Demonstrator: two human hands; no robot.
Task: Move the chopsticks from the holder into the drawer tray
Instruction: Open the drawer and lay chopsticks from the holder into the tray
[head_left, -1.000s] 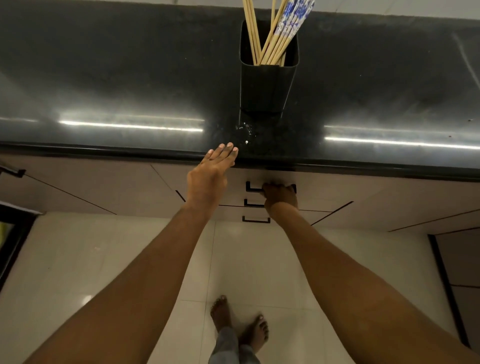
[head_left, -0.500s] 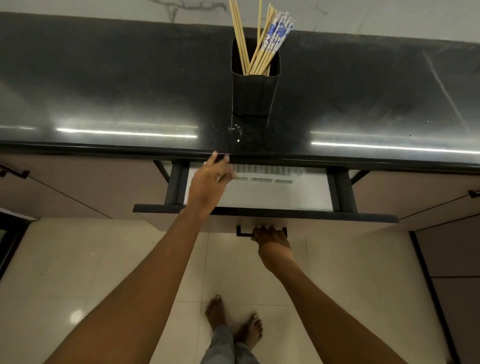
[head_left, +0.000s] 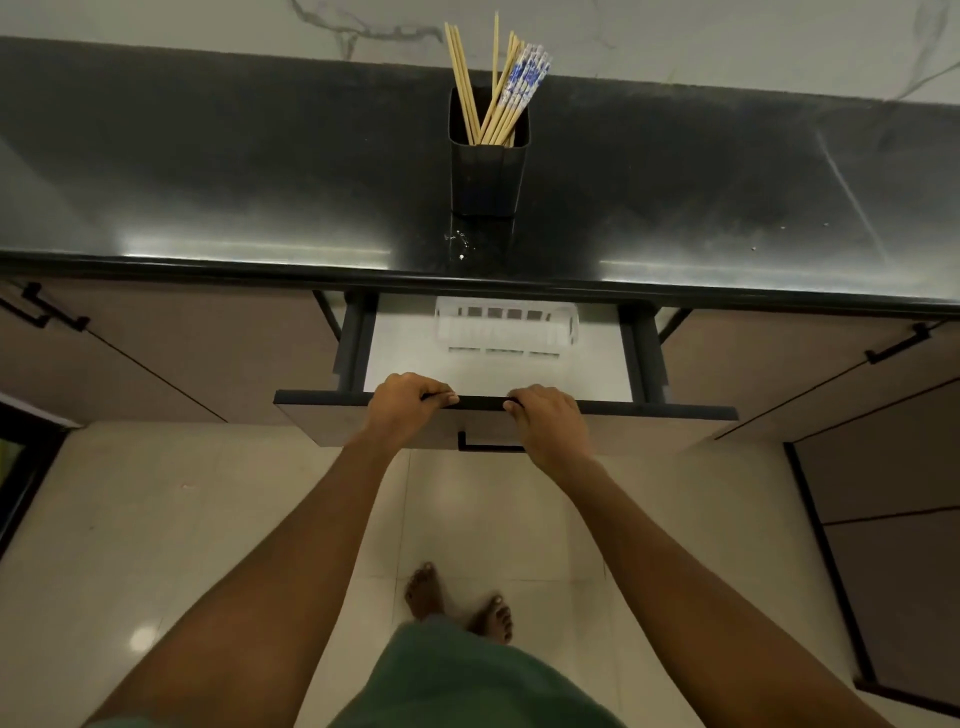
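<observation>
Head view: gripped drawer (head_left: 675, 413) front, lower centre, with left hand (head_left: 410, 402) and right hand (head_left: 548, 415), exposing white tray (head_left: 506, 327) for chopsticks (head_left: 498, 88) in holder (head_left: 488, 176), upper centre.

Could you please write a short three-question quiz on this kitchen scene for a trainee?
1. True or false: the chopsticks stand in the holder.
2. Where do both hands grip? A) the drawer's top edge B) the drawer's handle C) the holder
3. Fill in: the white tray lies inside the open ____.

Key:
1. True.
2. A: the left hand and right hand curl over the front edge of the drawer; the handle is free.
3. Drawer.
</observation>
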